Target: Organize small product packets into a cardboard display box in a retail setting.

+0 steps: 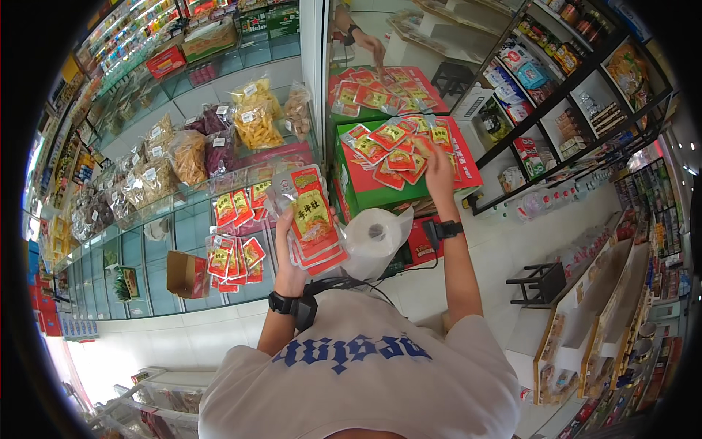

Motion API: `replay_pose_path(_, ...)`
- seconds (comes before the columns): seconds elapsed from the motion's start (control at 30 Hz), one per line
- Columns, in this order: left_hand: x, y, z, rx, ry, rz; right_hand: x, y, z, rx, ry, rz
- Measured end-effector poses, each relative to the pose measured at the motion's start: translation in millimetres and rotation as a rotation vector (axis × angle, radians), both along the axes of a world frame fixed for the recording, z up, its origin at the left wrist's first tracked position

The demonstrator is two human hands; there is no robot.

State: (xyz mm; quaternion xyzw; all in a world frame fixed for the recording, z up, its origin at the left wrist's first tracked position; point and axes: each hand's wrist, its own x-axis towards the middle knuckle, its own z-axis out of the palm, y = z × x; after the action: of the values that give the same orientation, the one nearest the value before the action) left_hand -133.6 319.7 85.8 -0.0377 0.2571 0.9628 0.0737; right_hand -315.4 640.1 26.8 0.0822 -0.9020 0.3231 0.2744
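My left hand [283,236] grips a stack of red-and-yellow snack pouches [312,219], held upright and fanned slightly at the lower edge. Over on the right, my right hand [437,164] reaches onto a loose pile of similar pouches [390,133]. Its fingertips are down among them; whether they pinch one is unclear. That pile lies on a red-and-green cardboard box [362,196]. More of these pouches [236,260] lie in groups on the glass counter [151,266], left of my left hand.
A roll of clear plastic bags [375,230] stands between my forearms. Beside the counter pouches is a small open carton [187,274]. Bagged dried foods [189,156] line the raised glass behind. A mirrored panel [378,33] rises behind the box, and black-framed shelves [548,115] stand at right.
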Motion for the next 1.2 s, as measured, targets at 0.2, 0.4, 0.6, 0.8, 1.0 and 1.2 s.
replay_pose_path(0.2, -2, -1, -10, -0.031, -0.022, -0.006, 59, -4, 60, -1.453, -0.189, 0.352)
replay_pose_path(0.4, -6, 2, -17, -0.011, -0.06, -0.043, 101, -4, 73, -1.617, -0.196, 0.355)
replay_pose_path(0.6, -12, 7, -18, 0.014, -0.001, -0.121, 126, -10, 76, -1.648, -0.212, 0.321)
replay_pose_path(0.8, -8, 11, -13, -0.057, -0.064, -0.091, 145, -24, 84, -1.594, -0.184, 0.289)
replay_pose_path(1.0, -12, 13, -29, 0.023, -0.062, -0.154, 172, -70, 92, -1.256, -0.126, 0.303)
replay_pose_path(1.2, -3, 21, -10, -0.098, -0.077, -0.091, 179, -110, 81, -0.344, -0.085, 0.625)
